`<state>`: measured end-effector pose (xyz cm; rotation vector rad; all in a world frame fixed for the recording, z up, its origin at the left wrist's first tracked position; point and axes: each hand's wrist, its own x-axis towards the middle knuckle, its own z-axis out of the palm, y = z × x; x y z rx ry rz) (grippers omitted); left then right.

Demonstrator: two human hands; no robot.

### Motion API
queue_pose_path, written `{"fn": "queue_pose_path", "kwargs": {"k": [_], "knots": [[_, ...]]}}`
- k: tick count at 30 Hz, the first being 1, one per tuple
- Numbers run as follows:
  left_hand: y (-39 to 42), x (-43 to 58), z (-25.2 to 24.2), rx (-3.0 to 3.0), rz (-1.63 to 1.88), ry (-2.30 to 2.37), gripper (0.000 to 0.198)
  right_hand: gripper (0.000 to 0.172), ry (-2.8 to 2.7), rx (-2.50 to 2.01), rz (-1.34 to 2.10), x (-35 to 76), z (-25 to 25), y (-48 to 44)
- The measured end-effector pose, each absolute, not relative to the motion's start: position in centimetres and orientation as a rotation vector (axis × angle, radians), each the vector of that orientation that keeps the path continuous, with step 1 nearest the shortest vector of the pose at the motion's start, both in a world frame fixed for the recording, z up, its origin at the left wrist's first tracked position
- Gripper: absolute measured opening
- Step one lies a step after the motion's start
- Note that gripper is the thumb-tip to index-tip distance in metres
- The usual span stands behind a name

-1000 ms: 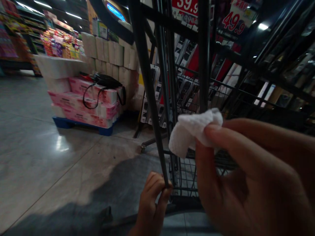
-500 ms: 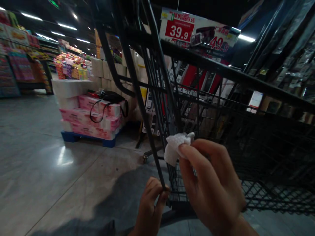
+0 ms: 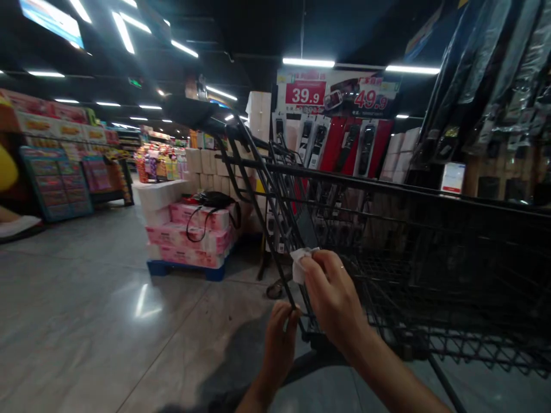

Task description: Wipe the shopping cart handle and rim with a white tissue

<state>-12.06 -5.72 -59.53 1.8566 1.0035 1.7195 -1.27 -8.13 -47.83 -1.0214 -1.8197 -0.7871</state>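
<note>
A black shopping cart (image 3: 344, 178) fills the right half of the head view, its handle end rising toward the upper left. My left hand (image 3: 282, 332) is closed around the lower part of a slanted frame tube at the cart's near end. Higher and to the right, my right hand (image 3: 333, 292) pinches a crumpled white tissue (image 3: 299, 267) between thumb and fingers. The tissue is beside the cart's frame tubes; whether it touches one I cannot tell. My right palm is turned away from view.
Pink and white packs (image 3: 189, 232) are stacked on a blue pallet (image 3: 215, 272), with a black strapped bag (image 3: 213, 199) on top. Behind the cart is a rack of packaged goods (image 3: 318, 140) under a price sign (image 3: 340, 94). Part of a person's foot (image 3: 19, 225) shows at far left.
The view has tilted up and drawn back, showing more ceiling and cart. My right hand with the tissue appears closer to the frame tubes. My left hand keeps its hold on the tube.
</note>
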Motion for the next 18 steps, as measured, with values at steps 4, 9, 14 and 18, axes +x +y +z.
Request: {"fn": "queue_pose_path", "kwargs": {"k": [4, 9, 14, 18], "knots": [[-4.2, -12.2, -59.6, 1.873, 1.707, 1.004, 0.025, 0.022, -1.821, -0.990, -0.849, -2.6, -45.4, -5.5], [-2.7, -12.4, -59.8, 1.874, 1.733, 1.060, 0.029, 0.025, -1.806, -0.961, -1.003, -5.5, -40.9, -2.2], [-2.6, -13.2, -58.7, 1.909, 1.711, 1.032, 0.028, 0.030, -1.858, -1.007, -1.108, -7.0, -39.6, -1.0], [-2.5, -13.7, -58.4, 1.935, 1.688, 1.045, 0.027, 0.023, -1.961, -1.096, -1.024, -5.1, -42.5, -2.4]]}}
